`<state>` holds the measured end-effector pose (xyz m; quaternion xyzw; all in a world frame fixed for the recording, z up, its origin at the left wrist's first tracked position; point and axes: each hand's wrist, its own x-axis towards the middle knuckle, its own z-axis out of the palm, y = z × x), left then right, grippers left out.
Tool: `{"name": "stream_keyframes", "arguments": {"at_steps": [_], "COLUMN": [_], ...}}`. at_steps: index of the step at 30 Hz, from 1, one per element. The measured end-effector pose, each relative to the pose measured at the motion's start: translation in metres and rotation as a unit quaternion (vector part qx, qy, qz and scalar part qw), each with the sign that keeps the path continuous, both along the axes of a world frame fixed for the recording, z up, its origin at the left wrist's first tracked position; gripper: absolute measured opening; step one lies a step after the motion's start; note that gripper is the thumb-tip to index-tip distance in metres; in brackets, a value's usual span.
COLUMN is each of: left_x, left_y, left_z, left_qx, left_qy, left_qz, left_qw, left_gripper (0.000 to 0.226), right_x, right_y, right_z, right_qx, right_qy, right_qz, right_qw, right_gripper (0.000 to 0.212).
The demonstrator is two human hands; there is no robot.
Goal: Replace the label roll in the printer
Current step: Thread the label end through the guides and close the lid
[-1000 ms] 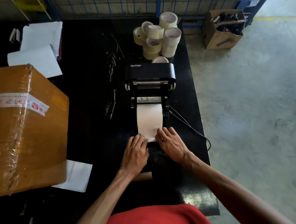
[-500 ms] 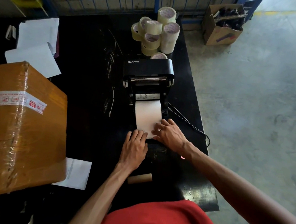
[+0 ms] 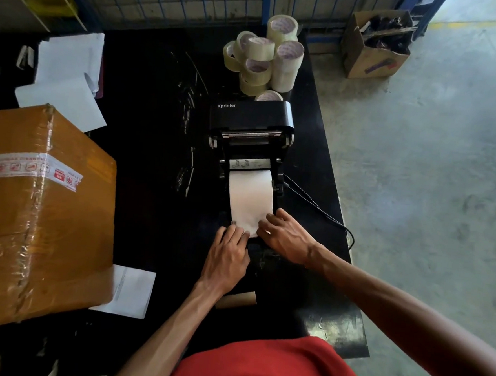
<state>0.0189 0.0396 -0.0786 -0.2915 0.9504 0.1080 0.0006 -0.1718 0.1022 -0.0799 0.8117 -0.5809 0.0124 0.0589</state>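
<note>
A black Xprinter label printer [image 3: 250, 116] stands on the black table [image 3: 143, 157] with its lid raised. A white label roll [image 3: 250, 199] lies in the open bay in front of it. My left hand [image 3: 227, 259] rests fingers-down on the roll's near left corner. My right hand [image 3: 285, 239] touches the roll's near right edge, fingers bent over the paper. A bare brown cardboard core [image 3: 237, 300] lies on the table under my left wrist.
Several rolls of clear packing tape [image 3: 263, 61] are stacked behind the printer. A large taped cardboard box [image 3: 33, 217] fills the left side. White sheets [image 3: 69, 87] lie around it. A black cable [image 3: 316, 207] runs off the printer's right side. An open carton [image 3: 374, 47] sits on the floor.
Both hands stay at the near end of the label roll, and the right hand's fingers have shifted slightly along the paper edge. The camera has drifted a little.
</note>
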Motion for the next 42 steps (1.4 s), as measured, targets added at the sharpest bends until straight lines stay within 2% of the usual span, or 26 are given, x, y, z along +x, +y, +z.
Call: {"name": "stream_keyframes", "arguments": {"at_steps": [4,9,12,14,16,18,19,21,25,27,31,34,38,40,42], "left_x": [0.003,0.014,0.021,0.023,0.023,0.021,0.018,0.012,0.005,0.005,0.015,0.03,0.045,0.052,0.059], "left_y": [0.011,0.022,0.027,0.027,0.023,0.013,0.009,0.005,0.002,0.001,0.006,0.013,0.021,0.019,0.01], "left_z": [0.004,0.006,0.008,0.012,0.017,0.019,0.019,0.018,0.008,0.004,0.0,-0.008,-0.015,-0.013,-0.005], "left_qx": [-0.005,-0.008,0.006,0.043,0.109,0.205,0.258,0.34,0.4,0.411,0.384,0.395,0.42,0.404,0.35], "left_qy": [0.01,0.01,0.045,0.081,0.114,0.113,0.106,0.115,0.14,0.134,0.103,0.079,0.052,0.007,-0.039], "left_qz": [0.006,-0.005,0.033,0.138,0.264,0.359,0.396,0.439,0.47,0.472,0.417,0.368,0.327,0.303,0.289], "left_qw": [1.0,1.0,0.998,0.986,0.952,0.904,0.875,0.824,0.774,0.768,0.818,0.838,0.845,0.863,0.89], "left_gripper": [0.039,0.039,0.027,0.016,0.01,0.027,0.036,0.047,0.03,0.025,0.029,0.032,0.032,0.034,0.043], "right_x": [0.007,0.015,0.027,0.038,0.049,0.054,0.054,0.054,0.052,0.052,0.056,0.059,0.061,0.061,0.054], "right_y": [0.012,0.029,0.044,0.054,0.06,0.058,0.056,0.05,0.041,0.042,0.056,0.071,0.087,0.091,0.089], "right_z": [-0.003,-0.005,-0.004,-0.002,0.003,0.008,0.009,0.008,0.006,0.004,-0.004,-0.011,-0.015,-0.01,0.001], "right_qx": [-0.026,-0.03,-0.017,-0.001,0.016,0.042,0.063,0.101,0.111,0.108,0.135,0.147,0.2,0.216,0.196], "right_qy": [-0.028,-0.06,-0.167,-0.253,-0.347,-0.43,-0.459,-0.511,-0.591,-0.596,-0.558,-0.524,-0.503,-0.475,-0.412], "right_qz": [-0.019,-0.057,-0.176,-0.313,-0.465,-0.566,-0.59,-0.605,-0.616,-0.609,-0.572,-0.55,-0.529,-0.542,-0.576], "right_qw": [0.999,0.996,0.97,0.915,0.814,0.702,0.661,0.602,0.509,0.512,0.586,0.634,0.654,0.659,0.678], "right_gripper": [0.018,0.013,0.017,0.018,0.023,0.037,0.042,0.042,0.027,0.029,0.037,0.041,0.041,0.043,0.052]}}
